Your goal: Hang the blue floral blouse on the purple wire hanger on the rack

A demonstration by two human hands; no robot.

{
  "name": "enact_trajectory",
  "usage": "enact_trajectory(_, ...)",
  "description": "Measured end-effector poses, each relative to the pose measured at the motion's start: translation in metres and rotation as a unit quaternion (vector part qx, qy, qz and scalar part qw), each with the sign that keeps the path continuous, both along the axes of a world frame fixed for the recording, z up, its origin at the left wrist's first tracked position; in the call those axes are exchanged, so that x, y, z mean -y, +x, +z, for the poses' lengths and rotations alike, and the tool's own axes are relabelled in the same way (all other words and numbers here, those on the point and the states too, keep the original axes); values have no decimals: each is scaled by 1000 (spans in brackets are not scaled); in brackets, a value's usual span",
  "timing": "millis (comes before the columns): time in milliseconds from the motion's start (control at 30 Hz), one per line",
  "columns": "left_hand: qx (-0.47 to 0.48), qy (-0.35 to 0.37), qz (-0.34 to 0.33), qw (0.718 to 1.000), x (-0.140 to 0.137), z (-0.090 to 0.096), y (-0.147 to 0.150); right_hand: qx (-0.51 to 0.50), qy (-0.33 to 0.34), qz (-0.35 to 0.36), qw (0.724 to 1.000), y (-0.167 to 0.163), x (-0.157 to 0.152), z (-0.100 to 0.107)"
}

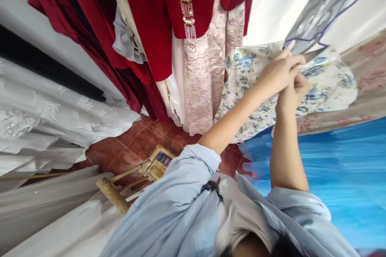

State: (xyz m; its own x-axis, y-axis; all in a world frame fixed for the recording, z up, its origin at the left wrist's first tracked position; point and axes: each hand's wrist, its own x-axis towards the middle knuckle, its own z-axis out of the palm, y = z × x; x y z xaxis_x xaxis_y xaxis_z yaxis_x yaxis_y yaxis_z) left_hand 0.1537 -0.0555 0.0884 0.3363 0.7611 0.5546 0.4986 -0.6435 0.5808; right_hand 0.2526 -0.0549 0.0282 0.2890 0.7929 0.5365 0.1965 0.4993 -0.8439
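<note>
**Both hands closed on floral cloth at a hanger**

No writing readable anywhere; a small patch on the wooden piece at the floor is pixelated.

Left hand [279, 73] and right hand [292, 90] meet at about 2 o'clock in the view, touching each other. Both are curled shut, pinching the upper edge of a floral garment [327, 84]. Left hand lies over the right; the right hand's fingertips are hidden behind it.

The floral garment is thin, slightly glossy cloth, cream with blue flowers and greenish leaves. It spreads out from the hands toward 3 o'clock with a rounded edge, and falls away toward 8 o'clock, down to the floor.

Just above the hands, at 1 o'clock, a purple wire hanger [328, 20] shows through blurred grey sheer cloth. The hanger's lower bar sits just beside the fingers; I cannot tell whether they touch it.

Around:
- Red velvet jacket [157, 16] at 12 o'clock, with a beaded white strip and pearl clusters [185, 4] down the front.
- Pale pink brocade skirt [202, 76] below it, raised woven pattern, hanging just left of the floral cloth.
- White lace fabric [45, 108] at 9 o'clock, embroidered and sheer.
- Bright blue pleated cloth [340, 168] at 4 o'clock, blurred.
- Red-brown floor tiles [132, 144] at centre, a bamboo-like wooden frame [120, 192] resting on them.
- Light blue rolled sleeves [187, 184] on both arms.
</note>
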Motion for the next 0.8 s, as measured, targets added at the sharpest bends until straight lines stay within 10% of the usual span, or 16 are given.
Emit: enact_trajectory(800,-235,123,-156,952,-72,47,-16,-70,9,-69,995,-14,-26,11)
